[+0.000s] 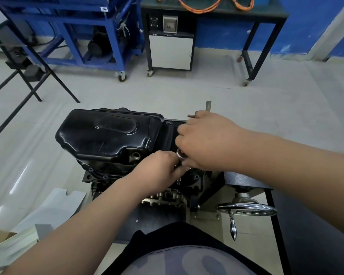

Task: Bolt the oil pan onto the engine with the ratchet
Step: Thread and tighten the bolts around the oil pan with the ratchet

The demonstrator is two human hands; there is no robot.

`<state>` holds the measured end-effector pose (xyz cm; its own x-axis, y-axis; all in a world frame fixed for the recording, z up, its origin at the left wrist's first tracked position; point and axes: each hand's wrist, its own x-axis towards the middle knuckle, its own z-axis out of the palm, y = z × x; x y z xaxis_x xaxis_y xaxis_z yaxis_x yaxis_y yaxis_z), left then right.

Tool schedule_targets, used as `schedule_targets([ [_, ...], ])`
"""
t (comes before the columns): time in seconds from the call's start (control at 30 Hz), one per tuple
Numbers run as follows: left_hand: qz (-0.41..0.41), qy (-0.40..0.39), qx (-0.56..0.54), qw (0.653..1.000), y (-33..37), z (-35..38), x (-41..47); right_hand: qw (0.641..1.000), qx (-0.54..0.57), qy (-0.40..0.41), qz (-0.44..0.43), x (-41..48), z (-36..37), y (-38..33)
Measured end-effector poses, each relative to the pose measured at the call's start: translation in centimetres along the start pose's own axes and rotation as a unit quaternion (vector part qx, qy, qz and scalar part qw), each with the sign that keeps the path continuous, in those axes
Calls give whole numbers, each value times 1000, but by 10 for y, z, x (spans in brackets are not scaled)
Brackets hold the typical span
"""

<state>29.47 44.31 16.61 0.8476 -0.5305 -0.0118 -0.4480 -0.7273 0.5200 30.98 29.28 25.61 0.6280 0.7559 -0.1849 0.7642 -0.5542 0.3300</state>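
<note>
Black oil pan (pixel 107 135) sits on the engine (pixel 99 174); our right hand (pixel 205 141) curls over the ratchet (pixel 180 154), our left hand (pixel 157 168) seemingly pinching its drive. Tilt risks cross-threading a bolt.

both bare forearms reach forward and meet in the middle. the left arm rises from the lower left, and the left hand (pixel 159 169) is knuckles up, its fingers curled with the tips tucked under the other hand; what they hold is hidden. the right arm comes in from the right edge, and the right hand (pixel 207 139) lies palm down, fingers curled round a shiny silver metal ratchet (pixel 180 153) whose round head shows by the thumb.
</note>
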Motion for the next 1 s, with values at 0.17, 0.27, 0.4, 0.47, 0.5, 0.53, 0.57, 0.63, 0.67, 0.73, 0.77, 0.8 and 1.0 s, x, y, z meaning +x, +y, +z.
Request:
schedule_targets([
  [0.17, -12, -1, -5, 1000, 1, 2, -3, 990, 85, -42, 101, -1, 2, -14],
  [0.27, 29, -5, -7, 1000, 5, 2, -2, 998, 50, -26, 3, -3, 2, -2],
  [0.4, -4, -2, 0, 1000, 5, 0, 2, 1000, 17, -6, -6, -2, -1, 4],
  [0.47, -24, 3, -2, 1000, 3, 0, 1, 998, 35, -10, 47, -4, 2, -5],
  [0.5, -30, 2, 2, 1000, 2, 1, 0, 995, 56, -23, 81, -4, 3, -8],
  [0.53, -32, 0, 5, 999, 3, 1, -2, 991, 79, -33, 105, -5, 4, -10],
  [0.57, -26, -2, 5, 1000, 3, 2, -3, 989, 92, -42, 108, -4, 4, -11],
  [0.63, 3, -4, 7, 1000, 6, 3, -3, 994, 85, -45, 50, -2, 2, -4],
  [0.67, 12, -9, 11, 1000, 6, 3, -2, 996, 73, -43, 9, -1, 2, 1],
  [0.73, 15, -19, 22, 999, 6, 1, 0, 997, 56, -32, -33, 1, -1, 10],
  [0.77, 13, -21, 23, 999, 6, 0, 1, 998, 51, -36, -25, 2, -3, 10],
  [0.8, 5, -19, 21, 1000, 5, -1, 1, 999, 43, -32, -9, 2, -4, 8],
  [1.0, -34, -24, 14, 999, 4, 0, 1, 986, 104, -52, 117, 1, 1, -11],
])
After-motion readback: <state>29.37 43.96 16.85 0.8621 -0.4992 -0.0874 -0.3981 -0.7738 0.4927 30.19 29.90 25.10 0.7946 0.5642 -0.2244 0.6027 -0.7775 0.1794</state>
